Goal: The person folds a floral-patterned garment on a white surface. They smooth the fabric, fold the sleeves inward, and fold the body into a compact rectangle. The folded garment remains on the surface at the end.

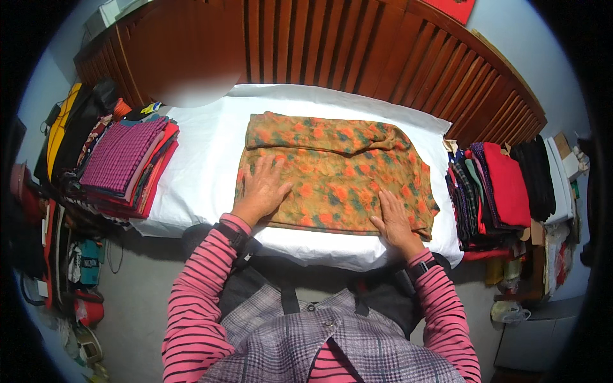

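A floral garment (330,186) in olive, orange and dark green lies on a white cloth (201,139) in front of me. Its upper part is folded over lengthwise, with a creased edge running across. My left hand (263,186) rests palm down on the garment's left side, fingers spread. Near the lower right part, my right hand (395,220) lies flat on the fabric with its thumb apart. Neither hand grips the cloth. A collar or hem edge shows at the garment's right end, but which one I cannot tell.
Folded clothes (124,153), a purple checked one on top, are stacked at the left. At the right stand more folded clothes (507,186), including a red one. A slatted wooden headboard (330,48) rises behind the white cloth. Bags (89,263) sit low at the left.
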`<control>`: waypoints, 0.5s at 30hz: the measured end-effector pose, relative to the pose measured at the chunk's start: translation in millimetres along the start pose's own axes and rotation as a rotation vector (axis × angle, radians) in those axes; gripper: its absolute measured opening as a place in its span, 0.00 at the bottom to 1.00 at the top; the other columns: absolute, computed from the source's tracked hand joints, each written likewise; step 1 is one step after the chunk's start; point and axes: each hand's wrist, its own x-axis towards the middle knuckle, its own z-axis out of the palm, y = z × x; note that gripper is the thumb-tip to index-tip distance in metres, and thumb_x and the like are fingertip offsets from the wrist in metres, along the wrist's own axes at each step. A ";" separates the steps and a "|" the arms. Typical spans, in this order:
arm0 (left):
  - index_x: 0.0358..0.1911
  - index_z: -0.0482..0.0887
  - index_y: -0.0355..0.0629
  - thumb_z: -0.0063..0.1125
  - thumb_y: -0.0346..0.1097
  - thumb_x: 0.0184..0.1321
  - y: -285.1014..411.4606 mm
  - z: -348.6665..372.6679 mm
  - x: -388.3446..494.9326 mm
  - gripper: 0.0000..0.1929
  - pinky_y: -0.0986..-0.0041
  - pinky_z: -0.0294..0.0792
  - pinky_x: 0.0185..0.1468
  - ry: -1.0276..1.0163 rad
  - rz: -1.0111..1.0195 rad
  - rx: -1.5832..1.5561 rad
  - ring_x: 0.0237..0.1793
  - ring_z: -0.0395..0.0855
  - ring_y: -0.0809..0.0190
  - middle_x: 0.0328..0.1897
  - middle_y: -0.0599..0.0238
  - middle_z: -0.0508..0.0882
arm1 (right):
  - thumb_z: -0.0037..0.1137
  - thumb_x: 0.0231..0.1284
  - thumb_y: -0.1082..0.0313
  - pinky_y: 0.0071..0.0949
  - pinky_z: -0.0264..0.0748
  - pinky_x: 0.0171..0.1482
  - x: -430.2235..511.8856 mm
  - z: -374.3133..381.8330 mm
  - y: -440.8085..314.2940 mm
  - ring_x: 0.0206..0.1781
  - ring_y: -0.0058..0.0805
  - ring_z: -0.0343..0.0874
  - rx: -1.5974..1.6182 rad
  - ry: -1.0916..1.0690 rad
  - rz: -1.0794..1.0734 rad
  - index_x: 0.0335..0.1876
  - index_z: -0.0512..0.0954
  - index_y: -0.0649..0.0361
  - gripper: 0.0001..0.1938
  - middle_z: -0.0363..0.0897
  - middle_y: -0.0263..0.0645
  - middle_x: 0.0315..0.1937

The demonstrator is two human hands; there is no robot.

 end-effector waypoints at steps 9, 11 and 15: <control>0.69 0.70 0.41 0.54 0.56 0.70 0.9 7.4 -12.3 0.32 0.45 0.54 0.74 0.086 -0.029 0.027 0.75 0.63 0.47 0.73 0.51 0.67 | 0.58 0.67 0.56 0.50 0.78 0.45 115.9 -62.6 -41.2 0.43 0.55 0.83 -0.161 -0.247 0.034 0.47 0.79 0.59 0.15 0.84 0.53 0.40; 0.69 0.71 0.41 0.55 0.56 0.70 -1.7 10.2 -10.9 0.32 0.45 0.53 0.74 0.096 -0.032 0.032 0.75 0.62 0.48 0.73 0.51 0.67 | 0.57 0.67 0.59 0.49 0.78 0.44 150.8 -56.2 -69.3 0.43 0.54 0.83 -0.106 -0.018 -0.148 0.45 0.79 0.59 0.11 0.83 0.51 0.38; 0.69 0.72 0.38 0.54 0.58 0.70 -5.2 18.7 -6.8 0.34 0.40 0.50 0.73 0.077 -0.036 -0.005 0.77 0.57 0.46 0.75 0.49 0.66 | 0.59 0.63 0.63 0.49 0.77 0.46 211.1 -35.6 -124.8 0.48 0.53 0.81 0.004 0.035 -0.285 0.49 0.76 0.60 0.13 0.79 0.50 0.45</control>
